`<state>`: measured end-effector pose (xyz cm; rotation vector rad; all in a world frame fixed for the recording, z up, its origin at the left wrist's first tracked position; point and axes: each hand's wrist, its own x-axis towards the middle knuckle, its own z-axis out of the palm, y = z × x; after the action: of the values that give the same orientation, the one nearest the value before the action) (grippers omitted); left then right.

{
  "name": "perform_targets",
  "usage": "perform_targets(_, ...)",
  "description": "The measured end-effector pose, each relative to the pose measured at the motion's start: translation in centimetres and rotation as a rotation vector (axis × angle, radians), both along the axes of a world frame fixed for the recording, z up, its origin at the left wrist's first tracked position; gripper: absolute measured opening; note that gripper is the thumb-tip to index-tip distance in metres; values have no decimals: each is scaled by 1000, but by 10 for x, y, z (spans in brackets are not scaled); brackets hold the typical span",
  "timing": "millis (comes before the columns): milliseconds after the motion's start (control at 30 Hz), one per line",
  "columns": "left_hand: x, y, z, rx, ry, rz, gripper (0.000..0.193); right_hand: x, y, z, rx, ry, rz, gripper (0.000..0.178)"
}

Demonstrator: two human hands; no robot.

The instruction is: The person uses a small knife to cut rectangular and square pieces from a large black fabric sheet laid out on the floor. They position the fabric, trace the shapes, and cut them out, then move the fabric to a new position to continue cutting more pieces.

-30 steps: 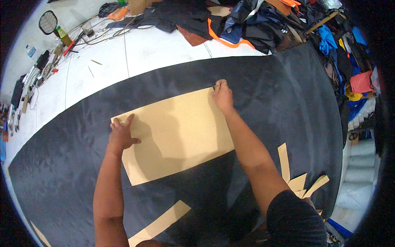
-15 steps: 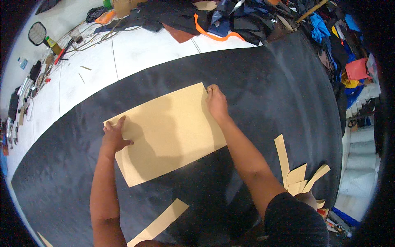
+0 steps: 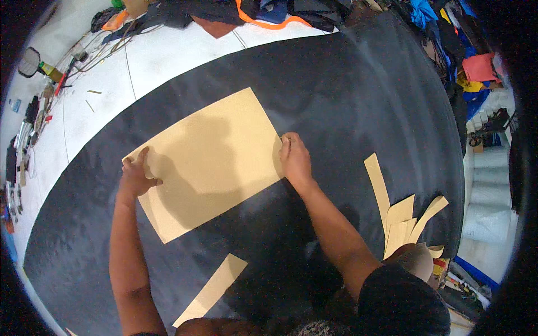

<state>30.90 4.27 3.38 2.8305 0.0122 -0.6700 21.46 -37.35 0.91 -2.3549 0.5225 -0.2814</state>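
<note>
- Far left, a racket (image 3: 29,63) and a bottle (image 3: 51,71) lean in beside the white floor (image 3: 101,109), beyond the far left edge of the black sheet (image 3: 314,84).
- Here's the left hand (image 3: 134,178), fingers spread, flat on the tan card's upper-left corner, thumb out over its face.
- And the tan card (image 3: 207,157) itself! It lies slanted on the black sheet, left of its middle, well inside the far edge, a broad shadow across it.
- Nearer the wearer, a tan strip (image 3: 212,290) lies diagonally, apart from the card.
- Up top, past the far edge, a brown scrap (image 3: 214,27), then an orange band (image 3: 269,23) curving over dark cloth.
- Now the right hand (image 3: 295,159), well apart from the left, fingers curled together at the lower half of the card's right edge; what they clamp, I cannot tell.
- Towards the sheet's right edge, a narrow upright strip (image 3: 376,182), overlapping tan pieces (image 3: 400,213) and a curved strip (image 3: 430,215) bunch together.
- Far right, off the sheet, red cloth (image 3: 481,68) tops a heap.
</note>
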Motion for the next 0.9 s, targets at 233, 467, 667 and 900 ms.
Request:
perform_targets(233, 3, 15, -15, 4, -29, -61, 116, -47, -2, 8, -49, 35, -5, 26)
perform_targets(467, 6, 11, -12, -22, 21, -18, 117, -88, -11, 5, 55, 76, 8, 26)
perform_targets(667, 9, 18, -19, -39, 24, -80, 116, -99, -11, 11, 58, 112, -18, 25)
perform_targets(900, 6, 8, -8, 27, 42, -63, 116, -104, -21, -3, -70, -3, 16, 20)
